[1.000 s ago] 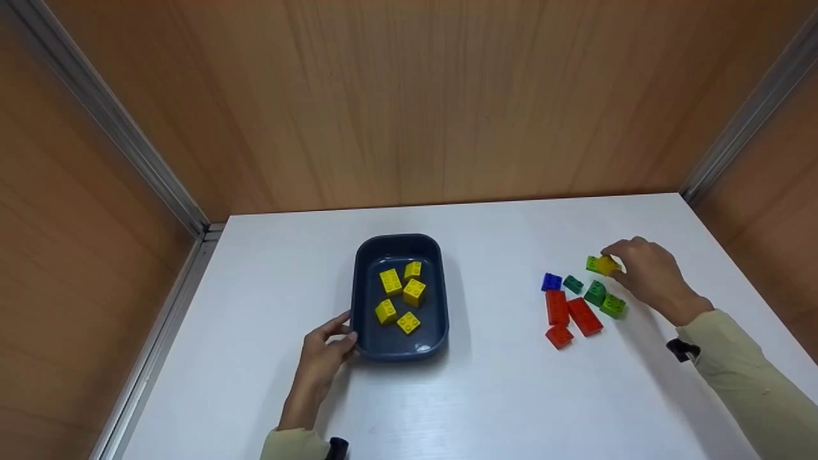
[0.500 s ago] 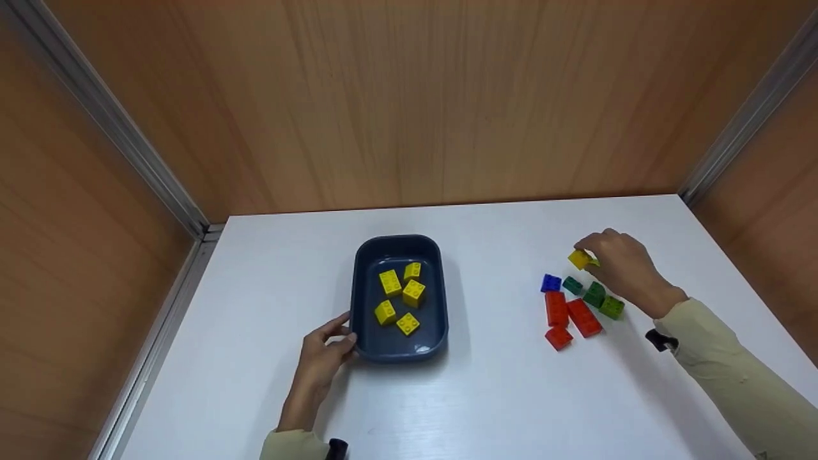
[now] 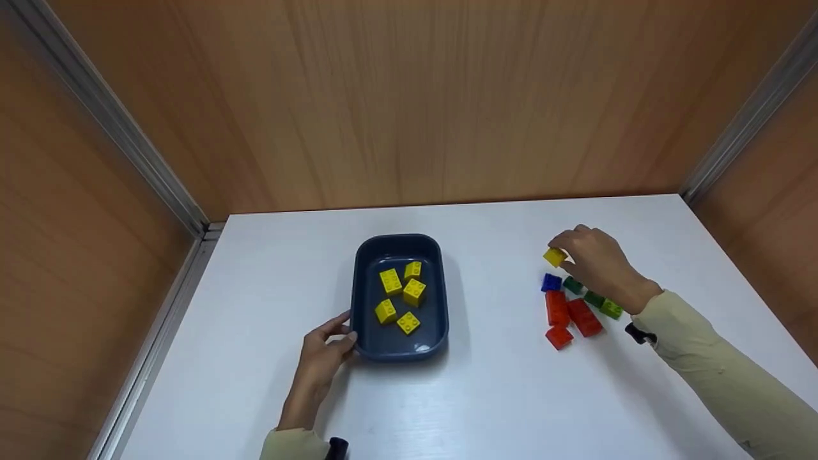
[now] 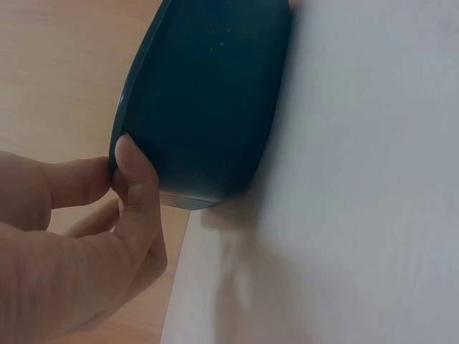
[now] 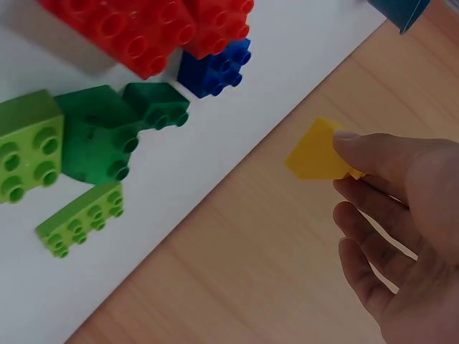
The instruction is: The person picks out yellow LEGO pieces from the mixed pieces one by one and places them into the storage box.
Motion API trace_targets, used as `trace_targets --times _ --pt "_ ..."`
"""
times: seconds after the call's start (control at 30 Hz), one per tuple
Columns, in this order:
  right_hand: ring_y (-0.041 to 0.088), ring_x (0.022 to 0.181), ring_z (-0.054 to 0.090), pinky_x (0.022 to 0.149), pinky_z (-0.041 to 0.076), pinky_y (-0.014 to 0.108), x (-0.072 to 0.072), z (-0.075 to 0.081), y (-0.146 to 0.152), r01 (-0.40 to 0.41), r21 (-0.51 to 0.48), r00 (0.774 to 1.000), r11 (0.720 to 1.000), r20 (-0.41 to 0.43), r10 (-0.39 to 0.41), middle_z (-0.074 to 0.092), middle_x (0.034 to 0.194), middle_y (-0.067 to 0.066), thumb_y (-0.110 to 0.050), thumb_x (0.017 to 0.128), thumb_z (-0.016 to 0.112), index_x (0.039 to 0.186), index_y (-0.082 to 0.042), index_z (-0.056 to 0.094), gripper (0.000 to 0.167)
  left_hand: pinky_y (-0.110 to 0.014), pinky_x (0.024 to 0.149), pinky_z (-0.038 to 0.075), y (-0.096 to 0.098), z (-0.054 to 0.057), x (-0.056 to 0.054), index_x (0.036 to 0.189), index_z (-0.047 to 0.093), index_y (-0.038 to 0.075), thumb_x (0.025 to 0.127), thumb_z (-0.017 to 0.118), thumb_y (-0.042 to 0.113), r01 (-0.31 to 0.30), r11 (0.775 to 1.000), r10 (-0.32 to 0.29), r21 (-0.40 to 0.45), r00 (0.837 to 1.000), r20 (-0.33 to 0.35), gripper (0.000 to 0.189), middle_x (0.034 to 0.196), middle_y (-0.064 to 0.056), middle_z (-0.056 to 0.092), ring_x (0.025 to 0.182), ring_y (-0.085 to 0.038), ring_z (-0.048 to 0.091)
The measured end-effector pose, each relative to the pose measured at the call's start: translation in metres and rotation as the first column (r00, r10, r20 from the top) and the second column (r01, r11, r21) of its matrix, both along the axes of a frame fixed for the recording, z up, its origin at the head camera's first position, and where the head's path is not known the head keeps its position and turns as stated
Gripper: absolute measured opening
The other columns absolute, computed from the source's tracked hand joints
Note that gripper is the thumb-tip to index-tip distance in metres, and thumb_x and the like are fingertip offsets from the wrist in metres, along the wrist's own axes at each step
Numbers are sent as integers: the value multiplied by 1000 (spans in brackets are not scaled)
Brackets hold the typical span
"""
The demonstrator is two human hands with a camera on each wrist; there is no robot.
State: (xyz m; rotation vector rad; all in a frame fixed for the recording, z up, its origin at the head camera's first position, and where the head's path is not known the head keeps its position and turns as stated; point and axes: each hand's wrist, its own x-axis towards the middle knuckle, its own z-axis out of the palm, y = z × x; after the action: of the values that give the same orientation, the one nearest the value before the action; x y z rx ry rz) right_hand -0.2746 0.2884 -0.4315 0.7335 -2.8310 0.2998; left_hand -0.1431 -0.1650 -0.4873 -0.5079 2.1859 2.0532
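Note:
Between thumb and fingers, my right hand (image 3: 594, 262) pinches a yellow toy brick (image 3: 555, 257), held over the right part of the table beyond a blue brick (image 3: 551, 282). The right wrist view shows this yellow brick (image 5: 315, 154) at the fingertips, with the other fingers loosely bent. My left hand (image 3: 323, 354) grips the near left corner of a dark blue tray (image 3: 374, 342). Thumb and fingers pinch the tray (image 4: 208, 100) at its edge in the left wrist view. Several yellow bricks (image 3: 413, 292) lie inside the tray, apart from its walls.
Red bricks (image 3: 584, 317) lie on the white table (image 3: 498, 396) below the right hand, beside green bricks (image 3: 611, 309). A light green brick (image 5: 82, 218), hidden in the head view, shows in the right wrist view. Wooden panels (image 3: 409, 102) enclose the table.
My right hand has moved left with the yellow brick, away from the light green brick and past the green ones. The left hand and the tray have stayed in place.

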Motion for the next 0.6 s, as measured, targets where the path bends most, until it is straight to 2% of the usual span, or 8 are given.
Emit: trace_targets --times 0.33,0.6 --pt "37 105 70 91 62 52 -5 7 -29 -31 16 999 999 23 30 77 116 16 2 80 90 119 -4 78 42 -28 78 59 -1 -1 -1 150 55 -3 103 59 -5 -1 1000 1 -5 1000 2 48 122 -19 53 89 -18 60" --pt "35 106 69 92 61 50 -4 6 -47 -50 10 999 999 19 50 77 116 14 1 79 91 120 -5 78 43 -28 78 59 0 -1 0 150 55 -4 103 58 -6 1 1000 -1 3 1000 -4 47 122 -20 53 90 -19 60"
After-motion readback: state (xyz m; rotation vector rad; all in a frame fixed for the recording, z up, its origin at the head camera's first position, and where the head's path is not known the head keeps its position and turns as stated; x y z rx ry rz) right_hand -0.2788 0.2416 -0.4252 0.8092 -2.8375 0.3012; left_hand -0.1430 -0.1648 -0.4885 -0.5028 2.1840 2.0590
